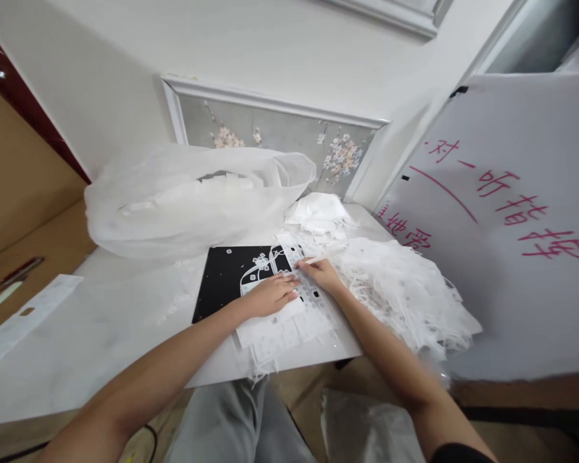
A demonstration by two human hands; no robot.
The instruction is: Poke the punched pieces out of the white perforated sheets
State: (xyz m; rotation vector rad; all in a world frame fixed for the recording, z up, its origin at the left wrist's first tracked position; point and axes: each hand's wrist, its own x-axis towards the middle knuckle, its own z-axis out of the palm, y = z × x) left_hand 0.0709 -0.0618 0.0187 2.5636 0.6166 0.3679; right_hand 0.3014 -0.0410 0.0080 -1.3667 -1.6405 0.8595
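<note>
My left hand (271, 294) lies flat with fingers stretched over white perforated sheets (289, 325), pressing them against a black board (222, 276). My right hand (321, 276) is closed in a pinch beside it, around a slim white pen-like tool (312, 260). Its tip is too small to make out. Under the right fingers runs a white strip (287, 247) with small dark openings. Small white cut-out pieces (260, 260) and thin curled trimmings lie on the board, left of the strip.
A large heap of white scraps (395, 283) spreads to the right, with a smaller white pile (318, 213) behind. A translucent plastic bag (174, 199) stands at the back. A white strip with a slot (29, 318) lies far left. The table's front edge (280, 372) is close to my legs.
</note>
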